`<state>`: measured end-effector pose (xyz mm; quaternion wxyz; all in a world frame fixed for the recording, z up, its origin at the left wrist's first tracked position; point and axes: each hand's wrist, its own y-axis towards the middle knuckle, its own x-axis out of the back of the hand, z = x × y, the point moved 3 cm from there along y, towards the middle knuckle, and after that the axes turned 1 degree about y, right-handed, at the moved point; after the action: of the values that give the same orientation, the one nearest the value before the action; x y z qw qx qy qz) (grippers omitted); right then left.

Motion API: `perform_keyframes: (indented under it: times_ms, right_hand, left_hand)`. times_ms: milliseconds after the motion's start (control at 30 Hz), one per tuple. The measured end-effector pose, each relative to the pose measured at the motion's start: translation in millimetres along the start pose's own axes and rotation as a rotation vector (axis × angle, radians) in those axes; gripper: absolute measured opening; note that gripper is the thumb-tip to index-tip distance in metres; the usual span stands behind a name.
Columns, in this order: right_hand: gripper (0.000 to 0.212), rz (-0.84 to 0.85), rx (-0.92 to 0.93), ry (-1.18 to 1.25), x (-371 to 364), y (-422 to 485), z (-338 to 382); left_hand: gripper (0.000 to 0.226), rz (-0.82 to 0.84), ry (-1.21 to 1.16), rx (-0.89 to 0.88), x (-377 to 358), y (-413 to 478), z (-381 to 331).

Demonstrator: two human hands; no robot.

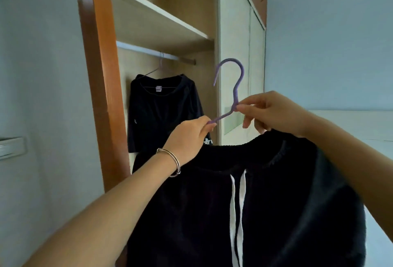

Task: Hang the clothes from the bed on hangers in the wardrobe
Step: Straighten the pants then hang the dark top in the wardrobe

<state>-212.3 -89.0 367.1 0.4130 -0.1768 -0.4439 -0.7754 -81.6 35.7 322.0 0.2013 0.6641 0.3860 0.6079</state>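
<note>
I hold a purple hanger point(235, 83) up in front of the open wardrobe point(161, 32). My left hand point(189, 136) pinches the hanger's left shoulder. My right hand point(274, 113) pinches it at the base of the hook. A black garment with white drawstrings point(251, 203) hangs on it below my hands and hides the rest of the hanger. Inside the wardrobe, a black shirt point(161, 113) hangs on another hanger from the metal rail point(148, 52).
A wooden frame point(100, 75) borders the wardrobe opening on the left, and a shelf point(157, 17) sits above the rail. A closed pale wardrobe door point(240, 64) stands to the right. A grey handle point(10, 147) juts out at the far left wall.
</note>
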Motion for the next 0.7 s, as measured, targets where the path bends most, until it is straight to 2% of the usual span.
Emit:
perform_keyframes:
  times_ms: [100,167,233,300,400,533,600,700]
  right_hand:
    - [0.025,-0.202,-0.035,-0.166,20.2,1.1,-16.0]
    - [0.022,-0.237,-0.111,-0.292,28.6,-2.9,-30.6]
    - [0.031,-0.152,-0.226,-0.394,30.6,-6.4,-45.0]
    - [0.034,-0.086,-0.261,-0.414,28.5,-5.1,-52.9]
    - [0.026,-0.012,-0.265,-0.359,20.2,5.9,-60.0]
    - [0.026,0.197,-0.38,-0.238,3.5,30.7,-78.5]
    - [0.025,0.217,-0.377,-0.136,-5.6,49.5,-88.1]
    - [0.024,0.148,-0.302,-0.086,-17.1,89.5,-103.3]
  left_hand:
    - [0.033,-0.021,-0.013,-0.06,-11.5,27.4,15.2]
    - [0.034,-0.055,-0.015,-0.061,-13.8,43.3,31.1]
    - [0.033,-0.097,-0.02,-0.041,-15.2,57.0,49.5]
    - [0.033,-0.113,-0.032,-0.026,-18.4,69.2,64.1]
    - [0.034,-0.119,-0.059,-0.016,-28.3,84.6,81.5]
    - [0.035,-0.174,-0.034,0.011,-42.3,102.0,114.5]
    - [0.036,-0.187,0.008,0.028,-49.5,112.6,132.3]
    - [0.038,-0.205,0.109,0.086,-59.4,134.0,160.2]
